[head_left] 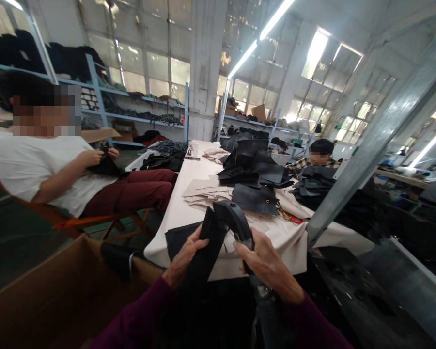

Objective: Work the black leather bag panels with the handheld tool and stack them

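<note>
Between the thumb and fingers of my left hand is a folded black fabric piece, its upper edge raised. My right hand is wrapped round the handle of a black hand-held tool with a curved head. A thick grey hose or lower handle runs down from it. The tool's head points left and sits right beside the black piece; I cannot tell whether they touch. More flat black material lies on the table behind my left hand.
On the white-covered table lie beige cut pieces and stacked black pieces. A metal post slants up at right. An open cardboard box stands at lower left. One person sits at left holding black material; another sits beyond the table.
</note>
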Action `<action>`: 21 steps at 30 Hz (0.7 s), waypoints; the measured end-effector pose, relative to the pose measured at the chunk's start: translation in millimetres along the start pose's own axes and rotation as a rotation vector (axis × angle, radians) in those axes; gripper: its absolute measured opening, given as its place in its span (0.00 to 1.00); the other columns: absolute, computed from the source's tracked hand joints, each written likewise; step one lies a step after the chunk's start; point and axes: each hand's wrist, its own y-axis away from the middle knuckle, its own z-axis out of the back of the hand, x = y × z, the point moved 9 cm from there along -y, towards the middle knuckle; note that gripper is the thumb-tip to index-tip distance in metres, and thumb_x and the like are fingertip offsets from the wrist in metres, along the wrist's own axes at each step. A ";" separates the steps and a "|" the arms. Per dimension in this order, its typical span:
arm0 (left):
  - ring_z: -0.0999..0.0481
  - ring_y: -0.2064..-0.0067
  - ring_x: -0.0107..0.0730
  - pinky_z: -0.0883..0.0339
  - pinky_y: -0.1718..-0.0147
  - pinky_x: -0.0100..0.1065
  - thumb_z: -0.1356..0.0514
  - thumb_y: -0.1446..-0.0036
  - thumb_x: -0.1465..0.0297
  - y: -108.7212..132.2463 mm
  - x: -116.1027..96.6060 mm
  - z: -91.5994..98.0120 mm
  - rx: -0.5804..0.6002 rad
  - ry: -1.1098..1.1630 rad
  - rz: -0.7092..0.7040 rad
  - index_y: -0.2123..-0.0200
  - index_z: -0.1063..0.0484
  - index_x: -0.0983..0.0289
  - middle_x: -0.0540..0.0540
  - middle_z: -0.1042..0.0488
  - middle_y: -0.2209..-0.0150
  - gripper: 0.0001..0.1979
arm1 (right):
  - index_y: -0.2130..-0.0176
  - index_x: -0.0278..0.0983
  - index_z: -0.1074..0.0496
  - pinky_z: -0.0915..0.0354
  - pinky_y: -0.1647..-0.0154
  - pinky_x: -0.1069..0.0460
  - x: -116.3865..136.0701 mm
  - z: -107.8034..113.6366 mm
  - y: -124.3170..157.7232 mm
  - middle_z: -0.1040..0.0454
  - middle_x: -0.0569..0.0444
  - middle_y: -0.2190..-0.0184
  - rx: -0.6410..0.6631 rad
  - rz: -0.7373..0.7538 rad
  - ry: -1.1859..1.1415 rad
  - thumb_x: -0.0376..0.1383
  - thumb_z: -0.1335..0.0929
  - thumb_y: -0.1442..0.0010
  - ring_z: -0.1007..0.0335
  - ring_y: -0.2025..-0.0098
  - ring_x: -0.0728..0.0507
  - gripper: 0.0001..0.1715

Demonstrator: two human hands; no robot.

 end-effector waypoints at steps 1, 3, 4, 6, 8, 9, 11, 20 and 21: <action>0.28 0.73 0.27 0.36 0.76 0.25 0.39 0.54 0.71 1.1 -1.6 1.9 -0.014 0.003 0.005 0.43 0.43 0.59 0.53 0.25 0.64 0.33 | 0.68 0.37 0.40 0.41 0.85 0.59 -1.0 3.8 0.9 0.36 0.63 0.85 0.002 0.000 -0.005 0.38 0.38 0.43 0.35 0.84 0.50 0.06; 0.27 0.71 0.28 0.35 0.73 0.26 0.40 0.55 0.72 1.5 -4.8 6.3 -0.040 0.009 0.011 0.42 0.43 0.60 0.54 0.25 0.62 0.34 | 0.67 0.36 0.40 0.40 0.84 0.59 -2.7 7.2 7.8 0.35 0.63 0.84 0.035 0.006 -0.009 0.38 0.39 0.43 0.34 0.83 0.51 0.06; 0.26 0.70 0.29 0.34 0.72 0.27 0.40 0.56 0.72 1.0 -5.8 7.8 -0.044 0.014 0.010 0.42 0.43 0.60 0.55 0.25 0.62 0.35 | 0.66 0.36 0.39 0.40 0.84 0.59 -3.6 6.7 13.0 0.35 0.63 0.83 0.058 0.006 -0.010 0.38 0.39 0.42 0.34 0.83 0.51 0.06; 0.26 0.69 0.30 0.34 0.71 0.27 0.40 0.56 0.73 -0.8 -5.7 7.8 -0.023 0.023 0.005 0.42 0.44 0.60 0.54 0.25 0.62 0.35 | 0.65 0.36 0.39 0.39 0.83 0.59 -4.9 1.1 23.7 0.35 0.63 0.83 0.107 0.001 -0.014 0.37 0.39 0.42 0.35 0.83 0.51 0.06; 0.26 0.69 0.30 0.34 0.70 0.28 0.40 0.55 0.73 -1.6 -2.2 5.4 0.012 0.027 0.006 0.42 0.44 0.59 0.54 0.25 0.63 0.35 | 0.65 0.36 0.38 0.39 0.83 0.59 -4.1 -8.3 30.3 0.35 0.63 0.83 0.146 0.004 -0.008 0.37 0.38 0.42 0.35 0.83 0.51 0.06; 0.26 0.69 0.31 0.34 0.70 0.28 0.40 0.55 0.73 -1.1 0.6 4.8 0.019 0.023 0.013 0.42 0.44 0.58 0.53 0.25 0.63 0.35 | 0.65 0.36 0.38 0.39 0.83 0.59 -2.7 -12.3 30.8 0.35 0.63 0.83 0.149 0.012 0.002 0.37 0.38 0.43 0.35 0.83 0.51 0.05; 0.26 0.68 0.32 0.35 0.69 0.28 0.40 0.56 0.73 1.6 5.5 4.2 0.022 0.015 0.029 0.42 0.43 0.58 0.53 0.25 0.63 0.35 | 0.65 0.36 0.38 0.39 0.83 0.59 1.2 -16.6 26.2 0.36 0.63 0.83 0.131 0.033 0.024 0.37 0.38 0.43 0.35 0.83 0.51 0.05; 0.28 0.69 0.29 0.37 0.71 0.26 0.44 0.56 0.74 8.6 2.2 14.2 0.011 -0.072 0.024 0.40 0.48 0.58 0.52 0.26 0.58 0.37 | 0.68 0.37 0.40 0.40 0.85 0.59 14.9 1.3 15.4 0.37 0.63 0.84 0.117 0.004 0.031 0.39 0.39 0.43 0.35 0.84 0.51 0.07; 0.28 0.67 0.30 0.37 0.70 0.27 0.44 0.57 0.74 7.4 2.6 13.7 0.018 -0.088 0.019 0.40 0.48 0.58 0.52 0.27 0.57 0.38 | 0.68 0.37 0.39 0.40 0.85 0.59 15.8 -0.6 17.9 0.37 0.64 0.84 0.137 0.004 0.033 0.39 0.38 0.43 0.35 0.84 0.51 0.07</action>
